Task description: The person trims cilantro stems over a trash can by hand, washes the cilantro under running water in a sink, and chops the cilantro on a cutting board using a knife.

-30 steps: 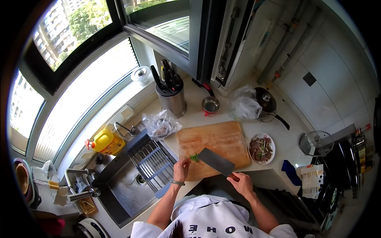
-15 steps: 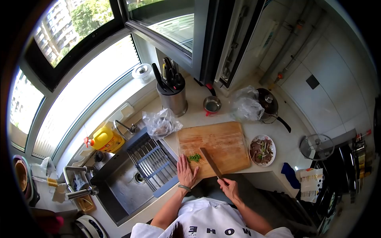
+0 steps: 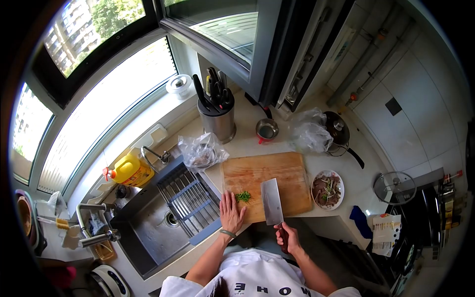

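Observation:
My right hand (image 3: 289,238) is wrapped round the dark handle of a cleaver (image 3: 271,200). Its broad blade lies over the wooden cutting board (image 3: 267,166), with the flat side showing to the camera. Flat on the board's left front edge rests my left hand (image 3: 231,214), fingers stretched out and holding nothing. Just right of those fingers is a small pile of chopped greens (image 3: 243,196). The cleaver is apart from the greens. Whether the blade touches the board I cannot tell.
Right of the board stands a white plate of sliced meat and greens (image 3: 321,204). A plastic bag (image 3: 203,152), a knife block (image 3: 216,119) and a small metal pot (image 3: 267,129) sit behind. At left, a rack (image 3: 185,190) spans the sink (image 3: 148,247). A lidded pan (image 3: 337,129) is back right.
The cleaver has turned from edge-on to showing its broad flat side, and it has shifted right, away from the greens. My left hand stays nearly in place.

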Demonstrator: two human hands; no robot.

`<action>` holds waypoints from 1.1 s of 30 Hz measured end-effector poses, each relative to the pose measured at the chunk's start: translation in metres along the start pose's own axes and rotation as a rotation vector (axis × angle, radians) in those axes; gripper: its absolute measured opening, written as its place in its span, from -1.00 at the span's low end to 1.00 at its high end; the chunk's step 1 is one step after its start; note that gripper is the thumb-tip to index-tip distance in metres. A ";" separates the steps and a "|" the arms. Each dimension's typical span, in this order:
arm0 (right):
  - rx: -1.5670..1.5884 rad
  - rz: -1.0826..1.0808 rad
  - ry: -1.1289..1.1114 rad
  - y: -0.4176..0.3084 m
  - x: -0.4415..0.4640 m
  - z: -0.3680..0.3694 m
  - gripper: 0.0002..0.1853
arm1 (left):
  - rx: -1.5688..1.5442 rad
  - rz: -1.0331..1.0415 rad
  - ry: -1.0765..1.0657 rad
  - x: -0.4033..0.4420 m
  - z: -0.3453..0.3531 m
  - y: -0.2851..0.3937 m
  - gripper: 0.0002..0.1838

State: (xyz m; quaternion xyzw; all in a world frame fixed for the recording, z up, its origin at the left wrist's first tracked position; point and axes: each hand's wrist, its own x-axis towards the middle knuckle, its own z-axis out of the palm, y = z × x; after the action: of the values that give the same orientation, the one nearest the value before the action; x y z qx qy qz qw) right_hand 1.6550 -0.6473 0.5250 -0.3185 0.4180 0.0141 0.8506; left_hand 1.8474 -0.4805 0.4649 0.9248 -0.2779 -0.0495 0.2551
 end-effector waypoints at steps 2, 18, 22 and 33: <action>0.015 0.000 0.000 -0.001 0.001 -0.002 -0.55 | 0.062 0.037 0.033 0.001 -0.002 0.000 -0.30; -1.237 -0.839 0.578 -0.041 0.051 0.020 -0.65 | -0.071 0.016 0.131 0.052 -0.039 0.011 -0.34; -1.267 -0.917 0.524 -0.043 0.071 0.017 -0.64 | -0.125 0.041 0.031 0.049 -0.041 -0.005 -0.07; -1.342 -0.991 0.524 -0.051 0.085 0.035 -0.67 | -0.261 -0.219 0.190 0.009 -0.054 -0.019 -0.03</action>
State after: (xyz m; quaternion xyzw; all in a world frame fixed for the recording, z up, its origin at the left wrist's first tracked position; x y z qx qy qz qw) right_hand 1.7496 -0.6897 0.5063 -0.8902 0.3170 -0.1877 0.2681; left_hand 1.8772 -0.4479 0.5025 0.9091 -0.1414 -0.0253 0.3910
